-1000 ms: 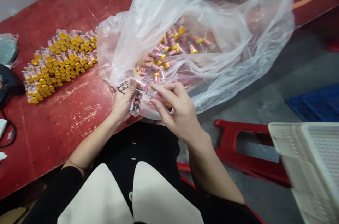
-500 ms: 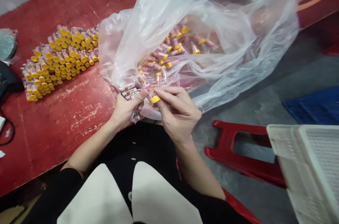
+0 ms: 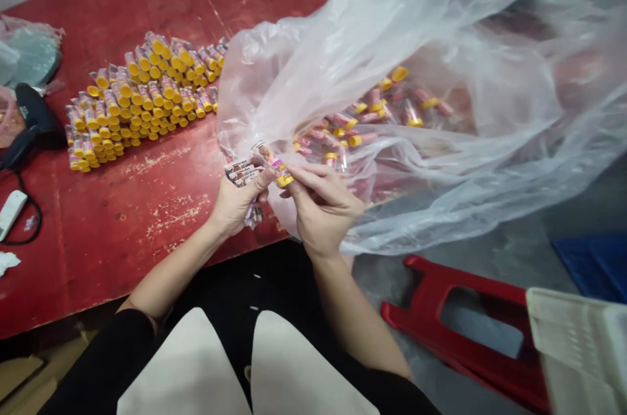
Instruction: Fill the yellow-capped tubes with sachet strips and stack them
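In front of my body, my left hand (image 3: 243, 198) is closed around a small bundle of printed sleeves (image 3: 241, 171), whose lower ends poke out below the fingers. Its thumb touches a small yellow-capped tube (image 3: 281, 171) with a printed wrapping bearing a brown figure. My right hand (image 3: 323, 206) pinches this tube near its yellow end, fingertips and thumb together. Just beyond the hands, a large clear plastic bag (image 3: 304, 68) lies with its mouth towards me. Inside it several loose tubes (image 3: 337, 121) with pink contents and yellow caps lie jumbled.
On the red table (image 3: 161, 271), wrapped tubes are stacked (image 3: 142, 101), yellow ends facing me. A black handheld scanner (image 3: 36, 121) and a bagged greenish roll (image 3: 32, 59) lie at left. A red stool (image 3: 470, 323) and a pale plastic crate (image 3: 573, 349) stand at right.
The view has shifted, so the table's things appear farther right. Both hands keep their hold; the tube's yellow end now shows less, with printed wrapping over part of it.
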